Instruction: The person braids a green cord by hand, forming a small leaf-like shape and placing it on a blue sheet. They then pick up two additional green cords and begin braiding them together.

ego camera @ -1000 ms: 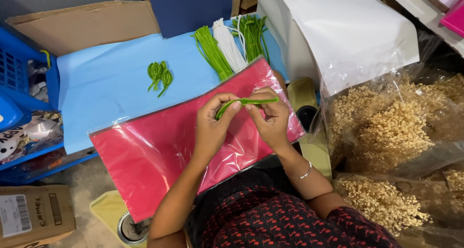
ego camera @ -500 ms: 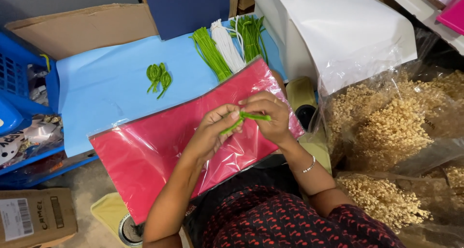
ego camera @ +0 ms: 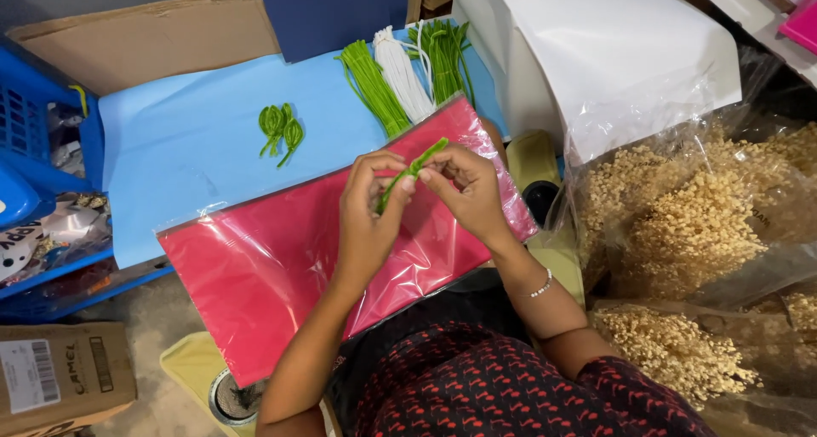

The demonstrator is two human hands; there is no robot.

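Here, we see it so:
Stem: green pipe cleaner [ego camera: 411,171] slants over the red sheet's [ego camera: 255,275] far edge.
Left hand [ego camera: 368,218]: fingers pinching its lower end.
Right hand [ego camera: 466,190]: fingertips pressed on the middle, nearer its free upper tip.

Blue sheet [ego camera: 196,148]: green loops [ego camera: 279,129], green and white strands [ego camera: 400,75], pink packet [ego camera: 281,267].

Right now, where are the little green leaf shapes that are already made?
In the head view, the green leaf shapes lie upper left on the blue sheet, left of the green stick bundle, above the pink packet.
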